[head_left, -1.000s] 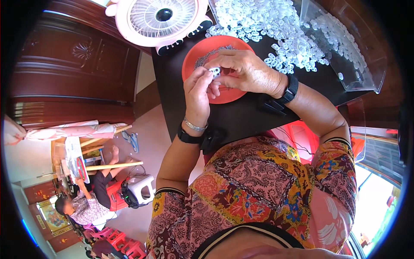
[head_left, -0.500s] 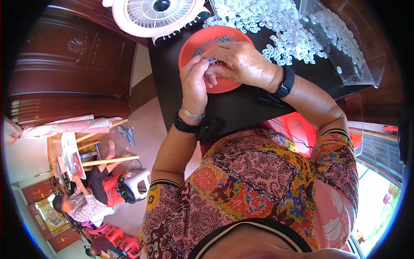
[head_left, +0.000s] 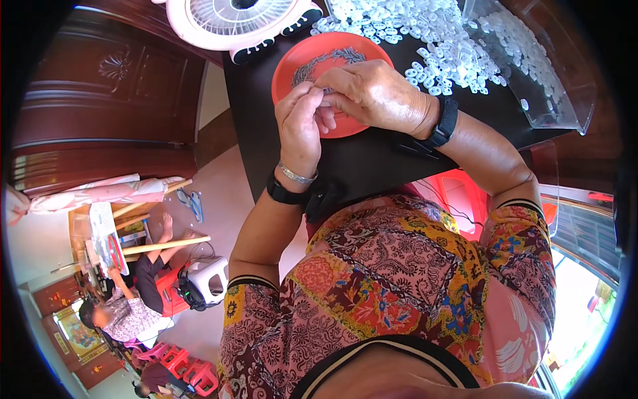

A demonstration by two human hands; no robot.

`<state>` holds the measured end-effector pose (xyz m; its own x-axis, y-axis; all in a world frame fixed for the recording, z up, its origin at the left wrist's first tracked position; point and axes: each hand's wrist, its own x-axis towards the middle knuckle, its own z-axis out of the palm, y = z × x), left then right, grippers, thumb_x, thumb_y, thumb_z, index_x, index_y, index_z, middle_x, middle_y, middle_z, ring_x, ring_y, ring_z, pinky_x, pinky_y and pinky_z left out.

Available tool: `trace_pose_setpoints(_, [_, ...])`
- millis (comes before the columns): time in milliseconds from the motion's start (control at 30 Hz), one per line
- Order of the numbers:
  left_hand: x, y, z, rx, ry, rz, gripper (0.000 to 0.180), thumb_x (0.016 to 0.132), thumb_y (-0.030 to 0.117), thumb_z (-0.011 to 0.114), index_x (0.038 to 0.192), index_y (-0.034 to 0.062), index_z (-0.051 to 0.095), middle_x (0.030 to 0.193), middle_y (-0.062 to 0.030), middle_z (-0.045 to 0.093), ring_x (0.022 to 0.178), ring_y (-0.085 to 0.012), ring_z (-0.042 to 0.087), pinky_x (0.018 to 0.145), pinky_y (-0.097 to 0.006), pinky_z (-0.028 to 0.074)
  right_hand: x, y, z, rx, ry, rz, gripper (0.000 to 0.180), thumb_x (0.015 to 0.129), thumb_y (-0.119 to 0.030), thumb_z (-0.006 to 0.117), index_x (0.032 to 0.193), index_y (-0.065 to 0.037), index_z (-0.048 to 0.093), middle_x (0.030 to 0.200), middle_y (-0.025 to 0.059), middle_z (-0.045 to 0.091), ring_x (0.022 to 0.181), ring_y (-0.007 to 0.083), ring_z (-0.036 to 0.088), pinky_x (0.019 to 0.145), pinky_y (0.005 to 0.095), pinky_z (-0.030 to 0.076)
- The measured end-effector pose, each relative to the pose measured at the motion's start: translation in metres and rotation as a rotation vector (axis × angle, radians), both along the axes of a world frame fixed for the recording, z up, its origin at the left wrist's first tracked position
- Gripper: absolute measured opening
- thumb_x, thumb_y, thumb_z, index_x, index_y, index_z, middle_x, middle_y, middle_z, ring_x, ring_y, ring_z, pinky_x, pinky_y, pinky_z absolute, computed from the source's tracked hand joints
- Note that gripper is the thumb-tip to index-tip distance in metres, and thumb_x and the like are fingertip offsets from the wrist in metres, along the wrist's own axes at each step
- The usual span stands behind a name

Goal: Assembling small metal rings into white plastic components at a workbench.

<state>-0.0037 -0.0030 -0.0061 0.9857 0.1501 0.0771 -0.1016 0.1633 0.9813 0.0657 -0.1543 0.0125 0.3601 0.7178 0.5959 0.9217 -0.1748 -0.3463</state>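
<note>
Both hands meet over a round orange-red plate on the dark table. My left hand is closed, its thumb and fingers pinching a small whitish plastic piece that is mostly covered by the fingers. My right hand reaches in from the right, closed too, its fingertips bent against the left ones at the same spot. Whatever sits in the right fingertips is hidden. Many small grey metal pieces, thin like screws or pins, lie in a loose ring on the plate.
A heap of small translucent white two-holed plastic pieces covers the table's far right. A clear tray holds more of them. A pink fan stands far left. Beyond the table's left edge, a person sits near a white stool.
The view has shifted slightly, so the plate shows a little higher. The hands stay together; the whitish piece between the fingertips is more covered than before.
</note>
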Motion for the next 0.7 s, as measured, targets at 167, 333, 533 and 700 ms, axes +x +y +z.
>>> trace_pose_setpoints(167, [-0.0004,0.0050,0.0014,0.019,-0.041,-0.012,0.025,0.090,0.021,0.045,0.083,0.0002,0.058,0.062,-0.0050,0.056,0.050,-0.0113,0.051,0.044,-0.021,0.035,0.0006,0.0030,0.0010,0.042,-0.014,0.022,0.027,0.078,-0.019,0.068,0.099,-0.003,0.059,0.083,0.0109,0.063,0.077,0.0294,0.064,0.068,0.0352,0.052])
trace_pose_setpoints(333, [0.0010,0.0013,0.0021,0.009,-0.041,0.033,0.023,0.088,0.020,0.046,0.082,0.0003,0.057,0.058,-0.0041,0.053,0.048,-0.0108,0.049,0.044,-0.021,0.033,0.0044,0.0020,-0.0014,0.127,-0.056,-0.023,0.024,0.080,-0.024,0.065,0.094,-0.006,0.059,0.074,0.0098,0.061,0.070,0.0284,0.063,0.062,0.0372,0.050])
trace_pose_setpoints(533, [-0.0010,-0.0004,0.0003,0.012,0.004,0.033,0.023,0.087,0.019,0.047,0.082,-0.0007,0.058,0.058,-0.0044,0.053,0.047,-0.0106,0.048,0.043,-0.021,0.033,-0.0029,-0.0013,0.0022,-0.012,-0.004,-0.023,0.024,0.079,-0.019,0.068,0.093,-0.004,0.058,0.077,0.0108,0.062,0.071,0.0299,0.062,0.062,0.0360,0.051])
trace_pose_setpoints(700, [0.0004,0.0002,-0.0006,0.006,0.002,0.029,0.024,0.087,0.019,0.047,0.081,-0.0011,0.059,0.057,-0.0046,0.054,0.047,-0.0105,0.048,0.043,-0.020,0.033,-0.0003,0.0014,-0.0044,-0.041,-0.019,-0.030,0.020,0.080,-0.017,0.067,0.093,-0.005,0.058,0.076,0.0100,0.061,0.070,0.0295,0.062,0.061,0.0361,0.050])
